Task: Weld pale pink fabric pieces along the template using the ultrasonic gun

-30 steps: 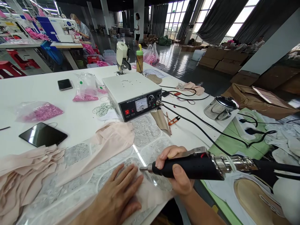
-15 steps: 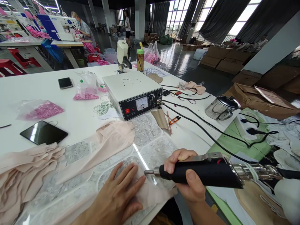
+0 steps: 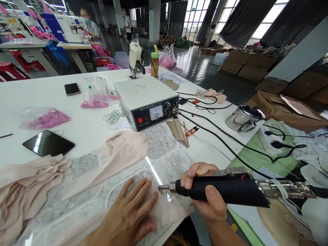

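Handpiece [image 3: 225,189] of an ultrasonic welder sits in front of the control box [image 3: 146,99], toward its right, inside the closed grip of the right hand [image 3: 214,205]. Its long axis runs nearly sideways, the metal tip [image 3: 165,187] aimed at the left hand [image 3: 130,206], whose index fingertip lies just beside it, in line. That hand, fingers slightly spread, rests flat on beige fabric [image 3: 171,212], grasping nothing; tip contact cannot be told. A folded fabric piece [image 3: 125,147] lies close before the box; snips [image 3: 192,131] sit right of it.
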{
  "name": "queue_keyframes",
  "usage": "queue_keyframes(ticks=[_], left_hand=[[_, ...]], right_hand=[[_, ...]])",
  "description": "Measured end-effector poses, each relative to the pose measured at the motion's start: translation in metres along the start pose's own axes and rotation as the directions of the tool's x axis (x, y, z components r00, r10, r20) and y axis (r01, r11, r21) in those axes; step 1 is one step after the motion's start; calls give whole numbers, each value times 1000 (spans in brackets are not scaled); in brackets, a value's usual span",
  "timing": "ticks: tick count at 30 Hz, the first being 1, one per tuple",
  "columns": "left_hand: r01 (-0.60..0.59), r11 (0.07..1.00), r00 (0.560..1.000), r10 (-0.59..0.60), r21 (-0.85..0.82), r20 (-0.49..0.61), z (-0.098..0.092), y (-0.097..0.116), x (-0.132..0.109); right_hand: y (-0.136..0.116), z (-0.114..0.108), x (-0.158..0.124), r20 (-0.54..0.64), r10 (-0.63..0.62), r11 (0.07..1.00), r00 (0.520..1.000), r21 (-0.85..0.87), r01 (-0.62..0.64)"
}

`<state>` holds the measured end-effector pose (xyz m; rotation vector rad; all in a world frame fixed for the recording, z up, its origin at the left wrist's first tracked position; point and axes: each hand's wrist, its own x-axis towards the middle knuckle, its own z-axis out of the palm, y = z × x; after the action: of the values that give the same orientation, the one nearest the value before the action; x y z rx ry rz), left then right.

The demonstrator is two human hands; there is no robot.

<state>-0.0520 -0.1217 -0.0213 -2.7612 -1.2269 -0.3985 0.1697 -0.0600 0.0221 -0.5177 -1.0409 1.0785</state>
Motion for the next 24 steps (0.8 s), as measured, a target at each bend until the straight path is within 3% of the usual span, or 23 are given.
queue_keyframes(ticks=[24], left_hand=[[37, 999, 999, -38, -20, -3, 0, 0, 0]], right_hand=[[0, 2, -1, 58, 22, 999, 998, -31, -21]])
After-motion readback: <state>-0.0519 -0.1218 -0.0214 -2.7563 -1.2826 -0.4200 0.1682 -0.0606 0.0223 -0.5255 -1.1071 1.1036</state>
